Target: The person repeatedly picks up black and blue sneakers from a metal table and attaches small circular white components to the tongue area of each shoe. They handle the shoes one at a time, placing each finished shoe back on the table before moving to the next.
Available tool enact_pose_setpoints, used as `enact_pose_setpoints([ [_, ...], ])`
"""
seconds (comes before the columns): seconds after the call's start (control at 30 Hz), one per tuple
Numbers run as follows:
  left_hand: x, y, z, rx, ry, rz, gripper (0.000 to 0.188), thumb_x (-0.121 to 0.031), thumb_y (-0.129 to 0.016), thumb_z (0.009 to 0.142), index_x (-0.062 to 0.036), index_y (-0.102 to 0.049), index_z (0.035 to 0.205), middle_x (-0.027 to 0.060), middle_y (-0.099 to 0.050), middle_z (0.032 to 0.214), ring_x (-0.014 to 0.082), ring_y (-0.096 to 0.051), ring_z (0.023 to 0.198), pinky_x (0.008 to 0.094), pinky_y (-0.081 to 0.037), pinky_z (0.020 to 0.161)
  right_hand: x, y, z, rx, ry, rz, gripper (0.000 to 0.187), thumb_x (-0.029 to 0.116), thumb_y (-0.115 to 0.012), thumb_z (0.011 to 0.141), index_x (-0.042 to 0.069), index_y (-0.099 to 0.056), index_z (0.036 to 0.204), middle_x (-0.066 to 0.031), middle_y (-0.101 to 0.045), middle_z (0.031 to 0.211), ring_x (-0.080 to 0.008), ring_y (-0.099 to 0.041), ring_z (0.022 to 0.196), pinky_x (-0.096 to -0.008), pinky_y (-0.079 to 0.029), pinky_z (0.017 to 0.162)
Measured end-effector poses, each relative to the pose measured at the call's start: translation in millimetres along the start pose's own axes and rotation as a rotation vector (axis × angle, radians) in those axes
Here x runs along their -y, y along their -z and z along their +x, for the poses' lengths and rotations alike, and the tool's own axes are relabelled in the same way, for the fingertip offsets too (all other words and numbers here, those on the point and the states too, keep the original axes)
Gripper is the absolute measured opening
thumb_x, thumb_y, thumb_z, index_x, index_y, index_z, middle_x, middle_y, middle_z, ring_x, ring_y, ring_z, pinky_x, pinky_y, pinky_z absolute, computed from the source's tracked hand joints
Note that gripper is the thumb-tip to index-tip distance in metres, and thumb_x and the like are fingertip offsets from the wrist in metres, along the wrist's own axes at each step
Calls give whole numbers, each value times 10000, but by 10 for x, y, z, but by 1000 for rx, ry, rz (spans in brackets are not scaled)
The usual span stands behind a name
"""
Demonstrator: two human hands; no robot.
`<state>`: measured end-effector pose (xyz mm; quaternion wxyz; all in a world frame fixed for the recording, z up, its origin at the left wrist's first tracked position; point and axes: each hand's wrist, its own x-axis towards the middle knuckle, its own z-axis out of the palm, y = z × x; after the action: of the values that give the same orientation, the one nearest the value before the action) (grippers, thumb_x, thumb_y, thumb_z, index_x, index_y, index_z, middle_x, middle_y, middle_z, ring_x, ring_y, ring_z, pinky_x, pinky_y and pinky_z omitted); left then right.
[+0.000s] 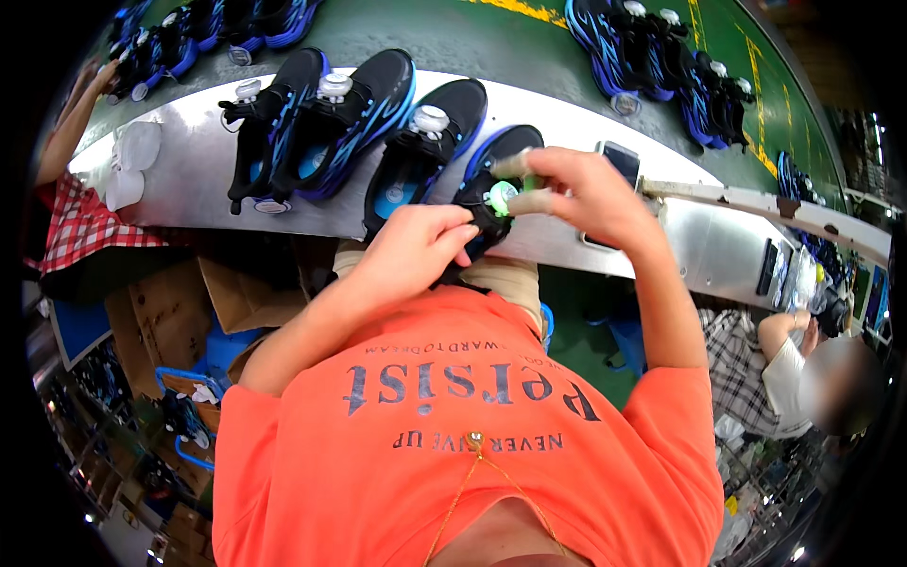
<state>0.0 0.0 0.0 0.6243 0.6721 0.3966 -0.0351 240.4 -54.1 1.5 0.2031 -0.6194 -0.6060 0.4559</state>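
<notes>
A: Nearest, what have the hands got?
B: The left hand [416, 248] curls closed around the heel of a black-and-blue shoe [491, 175] at the metal bench [189, 180] edge. The right hand [576, 194] pinches its pale dial [501, 197], perhaps with a small green tool; it's blurred.
A: Beyond?
B: Three matching shoes [350, 123] lie beside it, a phone [619, 161] to the right, more shoes [661, 57] on the green belt [491, 38].

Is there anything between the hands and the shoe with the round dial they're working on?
Nothing visible. The left hand already grips the black and blue shoe at the edge of the metal table, and the right hand has its fingertips at the round dial. The neighbouring shoes lie to the left, apart.
</notes>
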Motion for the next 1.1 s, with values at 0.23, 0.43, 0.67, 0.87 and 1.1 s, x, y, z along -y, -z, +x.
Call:
enact_pose_setpoints([
  [0.23, 487, 360, 271, -681, -397, 554, 299, -70, -616, 862, 12, -612, 1149, 167, -630, 1036, 343, -618, 880, 386, -494, 787, 33, -142, 903, 54, 429, 87, 642, 129, -788, 717, 189, -595, 1326, -49, -537, 1067, -177, -530, 916, -306, -477, 822],
  [0.43, 504, 394, 403, -715, -283, 174, 181, -48, -587, 865, 29, -630, 1023, 172, -632, 904, 373, -618, 822, 381, -495, 744, 124, -206, 879, 104, 320, 26, 586, 101, -807, 685, 165, -637, 1241, -50, -510, 994, -175, -526, 810, -301, -485, 766],
  [0.67, 569, 340, 482, -707, -215, 37, 196, -59, -605, 879, 18, -669, 1048, 151, -683, 905, 260, -663, 809, 325, -505, 752, 38, -273, 819, -13, 519, -261, 620, 98, -795, 669, 189, -608, 1253, -74, -508, 964, -287, -571, 869, -373, -505, 735],
  [0.87, 389, 443, 322, -653, -32, -69, 208, -180, -702, 882, 24, -661, 880, 58, -685, 777, 70, -606, 689, 229, -477, 629, 312, -331, 637, -47, 317, -480, 350, 55, -708, 728, 104, -577, 1049, -103, -582, 906, -329, -620, 852, -415, -506, 673],
  [1.1, 145, 447, 168, -163, 71, -16, 278, -237, -660, 906, 33, -669, 841, 59, -648, 650, 89, -631, 608, 258, -469, 559, 177, -291, 516, -27, 277, 151, 356, 62, -720, 775, 97, -613, 1113, -129, -598, 932, -335, -600, 804, -381, -519, 701],
])
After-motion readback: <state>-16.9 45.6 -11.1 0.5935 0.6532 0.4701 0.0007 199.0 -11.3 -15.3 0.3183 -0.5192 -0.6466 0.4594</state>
